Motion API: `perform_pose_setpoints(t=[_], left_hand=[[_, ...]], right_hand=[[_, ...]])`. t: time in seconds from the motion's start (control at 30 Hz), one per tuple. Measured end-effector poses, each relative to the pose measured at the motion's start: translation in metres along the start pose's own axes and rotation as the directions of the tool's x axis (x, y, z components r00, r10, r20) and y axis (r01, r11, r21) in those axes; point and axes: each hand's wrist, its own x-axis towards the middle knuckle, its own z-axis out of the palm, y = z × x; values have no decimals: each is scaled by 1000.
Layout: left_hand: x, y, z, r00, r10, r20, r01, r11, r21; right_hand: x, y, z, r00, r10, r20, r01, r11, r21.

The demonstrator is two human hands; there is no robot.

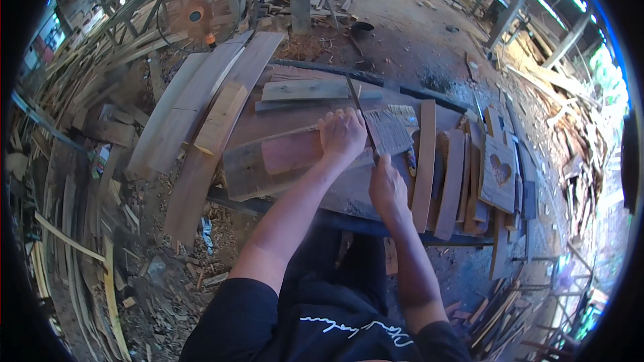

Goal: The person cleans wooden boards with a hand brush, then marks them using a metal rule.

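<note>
Plank (295, 153): lies slantwise on the surface (345, 198), from near its near-left corner toward the middle; weathered brown wood, with a smoother reddish patch and a rough, ridged grey stretch beyond the blade.
Long-bladed tool (358, 106): dark, narrow and straight, set across the plank; any teeth are too small to tell.
Right hand (388, 188): grip closed round the tool's handle at the plank's near side.
Left hand (343, 135): presses on the plank just beside the blade, fingers bent; I cannot tell whether its grip clasps the edge.
Cut: seemingly a crosswise stroke in hand; its depth is hidden. The next move probably calls for firm left-hand pressure, fingertips clear, and a straight pull or push.
Far edge: flat greyish boards (305, 90).
Right edge: slim brown strips (424, 161) and a pale board with a heart-shaped hollow (491, 192).
Left edge: a long brown board (191, 191) under a squared pale block (223, 117).
</note>
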Motion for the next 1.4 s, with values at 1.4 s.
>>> perform_pose_setpoints(t=[1.4], left_hand=[[8,7,-4,986,-9,165,-19,985,169]], right_hand=[[-46,24,6,993,93,66,-100,988,116]])
